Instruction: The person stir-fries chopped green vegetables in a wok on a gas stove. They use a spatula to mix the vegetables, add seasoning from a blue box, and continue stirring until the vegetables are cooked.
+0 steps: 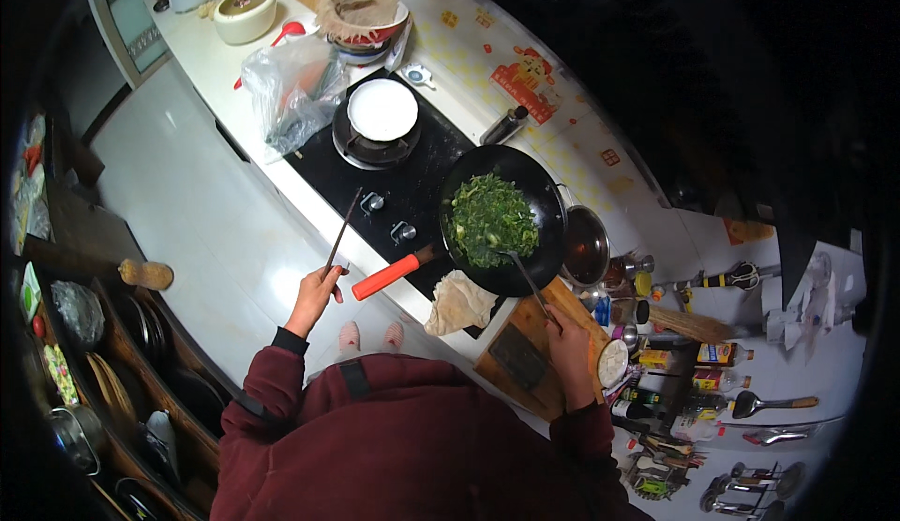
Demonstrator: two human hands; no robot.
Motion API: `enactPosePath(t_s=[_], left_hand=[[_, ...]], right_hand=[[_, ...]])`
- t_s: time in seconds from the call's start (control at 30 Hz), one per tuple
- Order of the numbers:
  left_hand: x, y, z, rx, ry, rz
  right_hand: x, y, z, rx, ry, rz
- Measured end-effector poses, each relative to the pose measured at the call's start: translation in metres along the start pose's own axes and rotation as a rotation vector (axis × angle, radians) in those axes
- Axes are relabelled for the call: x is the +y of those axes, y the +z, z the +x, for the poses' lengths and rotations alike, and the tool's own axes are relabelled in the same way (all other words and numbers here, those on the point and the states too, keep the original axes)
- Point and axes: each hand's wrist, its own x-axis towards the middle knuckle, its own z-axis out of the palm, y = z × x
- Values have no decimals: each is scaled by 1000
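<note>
My left hand [316, 301] grips dark chopsticks [344, 231], which point up and away over the counter's front edge. In my right hand [569, 353] is the handle of a metal spatula [527, 276]; its head is partly hidden in chopped leafy greens [492, 215]. The greens lie in a black wok [550, 204] on the right side of a black gas hob [429, 169]. The wok's red-sleeved handle [385, 277] sticks out towards me, to the right of my left hand. A crumpled beige cloth [460, 303] lies beside the wok, near the counter edge.
A white plate [383, 109] rests on the left burner. Left of it is a clear plastic bag [292, 92]. A dark bottle [505, 126] stands behind the hob. At right are a wooden cutting board [503, 331], a steel pot [589, 245] and several sauce bottles [721, 353].
</note>
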Motion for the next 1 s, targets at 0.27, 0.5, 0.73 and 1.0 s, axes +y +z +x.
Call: enactPosePath(t_s=[0.27, 0.5, 0.73, 1.0], left_hand=[[-32, 9, 50, 30, 136, 161], [-38, 57, 108, 152, 329, 235], [-33, 97, 142, 95, 399, 151], [-46, 103, 156, 112, 499, 81]], right_hand=[[-9, 34, 21, -29, 60, 46], [16, 61, 16, 73, 45, 151], [32, 66, 1, 174, 342, 449], [13, 65, -2, 167, 446, 387]])
